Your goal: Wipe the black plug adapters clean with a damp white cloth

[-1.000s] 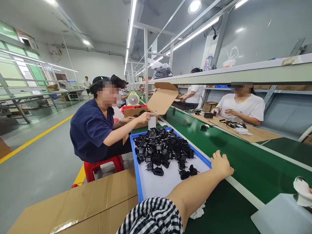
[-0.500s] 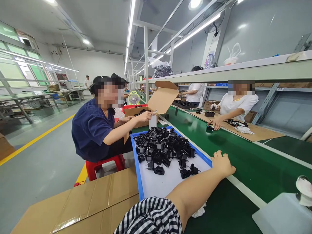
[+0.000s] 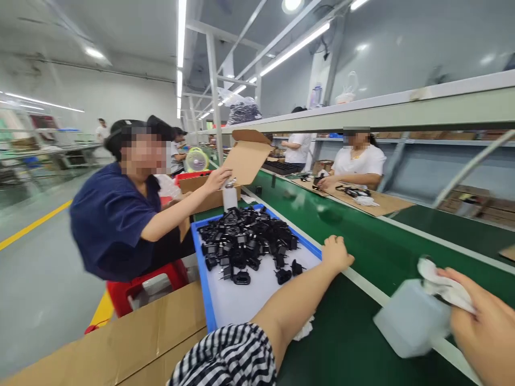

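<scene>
At the conveyor belt's (image 3: pixel 362 343) near edge, the right hand (image 3: pixel 483 327), barely visible before, is now gripping one white cloth (image 3: pixel 442 287) over one translucent bottle (image 3: pixel 410 319); the left hand (image 3: pixel 336 253) is still resting curled beside one blue tray (image 3: pixel 207 300) of black plugs (image 3: pixel 245 241).

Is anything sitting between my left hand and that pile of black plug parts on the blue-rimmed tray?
Nothing visible. The left hand rests at the blue-rimmed tray's far corner, and only bare white tray floor lies between it and the nearest black plug parts.
</scene>
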`<state>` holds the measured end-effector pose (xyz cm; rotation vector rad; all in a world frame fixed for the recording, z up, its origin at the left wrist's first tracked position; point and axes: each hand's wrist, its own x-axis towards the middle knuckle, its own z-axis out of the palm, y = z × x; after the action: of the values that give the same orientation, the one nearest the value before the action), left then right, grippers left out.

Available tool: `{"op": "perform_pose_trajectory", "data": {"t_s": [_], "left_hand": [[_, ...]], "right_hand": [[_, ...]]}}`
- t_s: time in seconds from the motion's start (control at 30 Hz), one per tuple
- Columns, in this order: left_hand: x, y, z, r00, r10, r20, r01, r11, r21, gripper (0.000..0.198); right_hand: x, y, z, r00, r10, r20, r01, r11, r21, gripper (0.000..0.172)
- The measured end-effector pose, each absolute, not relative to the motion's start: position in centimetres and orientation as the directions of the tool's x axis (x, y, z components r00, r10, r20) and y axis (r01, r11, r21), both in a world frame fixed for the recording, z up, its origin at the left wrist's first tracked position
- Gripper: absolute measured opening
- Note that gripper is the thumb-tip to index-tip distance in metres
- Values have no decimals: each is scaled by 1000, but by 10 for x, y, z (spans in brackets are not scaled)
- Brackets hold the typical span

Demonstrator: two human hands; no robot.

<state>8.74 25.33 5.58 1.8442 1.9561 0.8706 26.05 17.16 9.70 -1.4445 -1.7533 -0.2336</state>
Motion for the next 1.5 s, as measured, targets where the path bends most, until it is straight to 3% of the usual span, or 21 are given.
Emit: {"op": "perform_pose_trajectory", "data": {"t_s": [0.1, 0.23, 0.37, 0.57, 0.73, 0.9, 1.1, 1.27, 1.37, 1.5], "left_hand": [[90, 254, 55, -112, 975, 191, 793, -28, 608, 49], [91, 265, 49, -101, 975, 199, 799, -40, 600, 48], [91, 268, 45, -102, 974, 203, 806, -38, 591, 45], [91, 266, 44, -123, 969, 213, 812, -25, 584, 41], [91, 267, 44, -124, 969, 212, 809, -25, 587, 39], [91, 266, 44, -122, 969, 213, 809, -27, 587, 38], [91, 266, 44, -119, 968, 220, 817, -30, 577, 38], [91, 267, 44, -114, 968, 224, 825, -34, 565, 38], [91, 268, 43, -113, 967, 227, 829, -34, 558, 38], [91, 268, 43, -110, 966, 232, 836, -37, 547, 38]], "right_hand": [[253, 160, 109, 52, 772, 634, 785, 361, -504, 46], [252, 160, 115, 203, 820, 535, 504, 381, -775, 42], [253, 159, 114, 261, 838, 479, 378, 368, -850, 41], [250, 159, 104, 125, 772, 623, 525, 481, -702, 38], [253, 160, 105, 160, 789, 593, 528, 439, -727, 37], [252, 157, 106, 114, 765, 634, 591, 461, -662, 36], [256, 159, 106, -59, 616, 785, 753, 544, -370, 34], [265, 161, 108, -203, 478, 855, 764, 623, -167, 31], [268, 160, 110, -211, 461, 862, 744, 648, -164, 29], [269, 157, 116, -202, 561, 803, 727, 635, -261, 29]]}}
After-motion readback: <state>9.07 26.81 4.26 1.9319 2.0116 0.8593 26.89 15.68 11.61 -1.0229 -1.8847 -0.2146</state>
